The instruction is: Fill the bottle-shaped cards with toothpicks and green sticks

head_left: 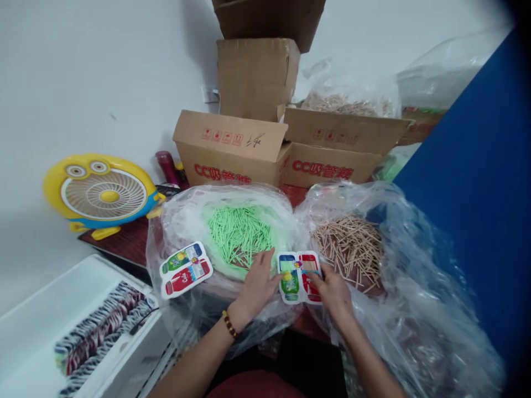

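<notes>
My right hand (335, 292) grips the right side of a bottle-shaped candy packet (295, 296), printed with a green bottle and a red one. At the packet's left edge is my left hand (258, 284), its fingers stretched out and its thumb at or close to the edge. Just beyond those fingers lies a heap of thin green sticks (238, 232) in a clear plastic bag. Light brown sticks (352, 249) fill a second open bag beside my right hand. A similar packet (186, 270) rests on the plastic to the left.
Cardboard boxes (232, 149) with red print stand behind the bags. A yellow fan (103, 190) is on the table at left, near a dark red bottle (166, 167). A white foam box (33, 309) holds rows of stacked packets (103, 326). A blue panel (468, 160) borders the right.
</notes>
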{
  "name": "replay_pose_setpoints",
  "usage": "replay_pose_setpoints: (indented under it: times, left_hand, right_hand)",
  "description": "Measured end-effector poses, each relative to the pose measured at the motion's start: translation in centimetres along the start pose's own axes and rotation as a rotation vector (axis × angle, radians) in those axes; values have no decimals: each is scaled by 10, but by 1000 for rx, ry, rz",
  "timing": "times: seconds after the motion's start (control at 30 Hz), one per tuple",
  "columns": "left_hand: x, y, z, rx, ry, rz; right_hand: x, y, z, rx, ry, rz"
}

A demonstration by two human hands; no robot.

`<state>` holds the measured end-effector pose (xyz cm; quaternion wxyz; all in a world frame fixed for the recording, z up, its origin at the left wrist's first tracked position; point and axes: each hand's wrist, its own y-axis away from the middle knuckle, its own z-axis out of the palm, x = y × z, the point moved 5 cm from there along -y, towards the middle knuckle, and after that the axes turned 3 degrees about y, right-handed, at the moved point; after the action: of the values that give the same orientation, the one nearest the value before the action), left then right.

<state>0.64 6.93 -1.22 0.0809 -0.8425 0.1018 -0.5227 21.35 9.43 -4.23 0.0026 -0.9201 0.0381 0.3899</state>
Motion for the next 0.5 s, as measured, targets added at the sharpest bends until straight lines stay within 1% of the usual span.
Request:
replay_pose_setpoints:
  times: [0.07,0.1,0.17,0.2,0.27,0.3,0.33,0.37,0.4,0.43,0.47,0.5]
  left_hand:
    - [-2,7,15,-62,-236,74]
    - [-4,12,23,-101,-328,82]
    - [-7,22,34,-161,-464,58]
    - [-7,26,36,-172,-504,42]
    - [-5,30,35,-171,-525,40]
    - [-4,30,31,-158,-516,55]
    - [-4,30,23,-135,-507,69]
    - [-6,28,10,-95,-504,74]
    - [-11,26,-7,-36,-516,63]
    - [-19,24,-29,34,-546,30]
    - [-30,23,-55,114,-592,-22]
    - [-43,23,-82,182,-651,-94]
  right_hand:
    - [10,-3,1,16,285,50]
    - [12,-3,4,10,362,64]
    - [12,0,8,3,418,56]
    - [11,3,8,18,421,42]
    - [7,8,4,93,399,-1]
    - [4,11,-1,159,382,-27]
    - [1,14,-7,222,378,-58]
    - [-3,17,-13,308,389,-100]
    - [-9,20,-16,363,386,-168]
    - [-15,23,-18,394,356,-247]
    - [-23,26,-17,395,318,-322]
    - [-31,28,-14,365,272,-390]
